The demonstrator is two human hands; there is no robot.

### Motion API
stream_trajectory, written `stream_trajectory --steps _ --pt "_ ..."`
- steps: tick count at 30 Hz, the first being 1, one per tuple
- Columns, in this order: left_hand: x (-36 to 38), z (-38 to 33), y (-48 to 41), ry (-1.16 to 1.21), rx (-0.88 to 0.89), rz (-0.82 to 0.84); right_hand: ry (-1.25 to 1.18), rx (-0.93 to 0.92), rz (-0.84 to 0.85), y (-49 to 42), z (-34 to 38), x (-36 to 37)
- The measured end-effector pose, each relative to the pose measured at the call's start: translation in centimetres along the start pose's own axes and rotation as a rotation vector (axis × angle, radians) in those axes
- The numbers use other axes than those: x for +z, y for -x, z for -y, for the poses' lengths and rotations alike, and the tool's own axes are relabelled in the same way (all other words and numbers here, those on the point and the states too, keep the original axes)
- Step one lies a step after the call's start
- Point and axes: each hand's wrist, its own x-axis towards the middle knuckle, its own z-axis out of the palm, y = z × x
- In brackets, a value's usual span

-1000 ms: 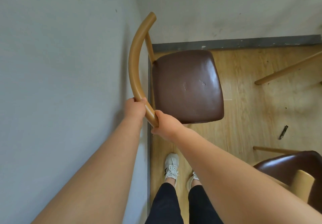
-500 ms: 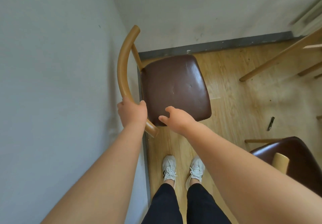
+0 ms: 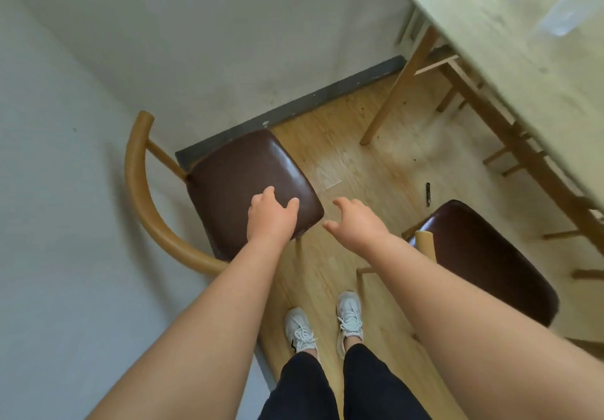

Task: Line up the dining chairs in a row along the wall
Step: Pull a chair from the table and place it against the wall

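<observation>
Head view, looking down into a room corner: two walls [image 3: 81, 190] meet here, with a dark baseboard [image 3: 294, 105] running along the far one above a wood floor [image 3: 359, 171]. One table [image 3: 523, 59] with a pale top fills the upper right, its wooden legs angling down to the floor; a clear object on its top is too blurred to tell. Two chairs are visible, both with brown padded seats. The first chair [image 3: 235, 184] stands in the corner, its curved wooden backrest [image 3: 143, 210] against the left wall. The second chair [image 3: 483, 256] stands well apart at the right, near the table. Two bare forearms reach forward. The left hand [image 3: 271, 220] hangs over the first chair's seat, fingers loosely spread and holding nothing. The right hand [image 3: 356, 223] is over the floor between the chairs, fingers also spread and empty. Two white shoes [image 3: 349, 318] stand on the floor below. One small dark object [image 3: 427, 194] lies on the floor near the second chair.
</observation>
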Motion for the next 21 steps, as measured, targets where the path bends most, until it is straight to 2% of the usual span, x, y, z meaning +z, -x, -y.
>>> stream_trajectory --steps 6,12,21 --pt "4.6 -5.4 3.6 -0.113 0.185 0.114 -0.051 0.12 -0.13 3.7 -6.4 -2.6" --pt "10.0 -9.3 10.3 -0.21 0.308 0.178 -0.101 0.177 -0.175 8.8 -13.8 -4.8" --pt "20.0 -12.0 21.6 -0.31 0.351 0.164 -0.099 0.166 -0.175 17.4 -27.1 -6.2"
